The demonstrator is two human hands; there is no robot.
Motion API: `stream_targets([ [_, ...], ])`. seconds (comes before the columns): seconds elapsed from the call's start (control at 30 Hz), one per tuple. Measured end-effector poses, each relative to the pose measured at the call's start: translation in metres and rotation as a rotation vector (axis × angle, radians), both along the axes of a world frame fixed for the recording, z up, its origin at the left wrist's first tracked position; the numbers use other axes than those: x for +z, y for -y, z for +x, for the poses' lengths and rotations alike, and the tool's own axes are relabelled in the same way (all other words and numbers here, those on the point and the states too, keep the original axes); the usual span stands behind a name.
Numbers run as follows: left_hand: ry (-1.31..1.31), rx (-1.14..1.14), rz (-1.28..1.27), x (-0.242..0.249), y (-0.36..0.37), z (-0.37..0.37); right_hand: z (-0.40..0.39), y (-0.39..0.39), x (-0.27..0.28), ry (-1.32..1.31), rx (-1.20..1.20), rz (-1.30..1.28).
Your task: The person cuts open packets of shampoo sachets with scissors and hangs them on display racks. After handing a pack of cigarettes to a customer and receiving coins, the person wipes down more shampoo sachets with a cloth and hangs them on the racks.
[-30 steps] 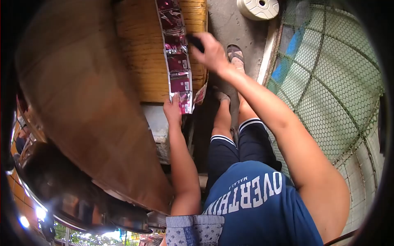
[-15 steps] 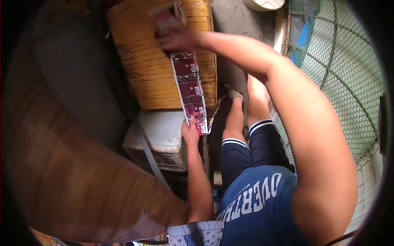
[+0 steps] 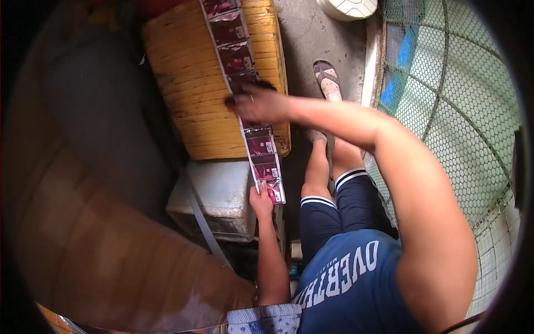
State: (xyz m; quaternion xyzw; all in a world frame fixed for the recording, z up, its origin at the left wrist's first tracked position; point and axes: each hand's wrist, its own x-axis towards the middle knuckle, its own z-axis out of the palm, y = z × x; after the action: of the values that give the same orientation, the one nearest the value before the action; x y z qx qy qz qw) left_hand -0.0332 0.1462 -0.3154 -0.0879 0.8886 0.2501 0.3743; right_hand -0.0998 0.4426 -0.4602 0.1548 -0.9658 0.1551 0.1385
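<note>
A long strip of joined dark red sachets (image 3: 260,143) runs over the yellow box (image 3: 183,83) and down past its near edge. My left hand (image 3: 261,201) pinches the strip's lower end, beside the white box (image 3: 214,186). My right hand (image 3: 260,107) lies across the middle of the strip with its fingers curled. Something dark shows at the edges of its fingers, too blurred to name. The sachets beneath that hand are hidden.
Green netting (image 3: 467,94) on a curved frame stands at the right. A white round container (image 3: 349,6) is at the top. A large brown curved surface (image 3: 111,239) fills the lower left. A grey strap (image 3: 203,214) crosses the white box.
My right hand has moved down along the strip, toward my left hand. More sachets show above it, and the strip's upper part lies straighter. The view has shifted slightly.
</note>
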Motion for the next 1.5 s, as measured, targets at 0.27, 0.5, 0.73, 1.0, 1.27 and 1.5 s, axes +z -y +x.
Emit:
stream_targets([
  [0.27, -0.07, -0.026, 0.027, 0.005, 0.026, 0.026, -0.142, -0.155, 0.005, 0.202, -0.113, -0.009],
  [0.5, -0.1, 0.05, 0.086, 0.008, 0.024, 0.026, -0.19, -0.22, 0.001, 0.064, -0.428, 0.072],
  [0.73, 0.01, 0.315, 0.246, 0.027, 0.008, 0.018, -0.122, -0.2, 0.047, 1.029, -0.318, -0.471],
  [1.0, -0.218, -0.399, 0.056, 0.141, -0.018, 0.028, -0.097, -0.041, 0.031, 1.027, 0.172, -0.339],
  [1.27, -0.357, -0.575, 0.06, 0.199, -0.034, 0.048, -0.101, -0.081, 0.082, 0.917, 0.051, -0.188],
  [1.5, -0.036, -0.287, 0.079, 0.2, -0.043, 0.031, -0.126, -0.134, 0.145, 0.326, -0.197, -0.536],
])
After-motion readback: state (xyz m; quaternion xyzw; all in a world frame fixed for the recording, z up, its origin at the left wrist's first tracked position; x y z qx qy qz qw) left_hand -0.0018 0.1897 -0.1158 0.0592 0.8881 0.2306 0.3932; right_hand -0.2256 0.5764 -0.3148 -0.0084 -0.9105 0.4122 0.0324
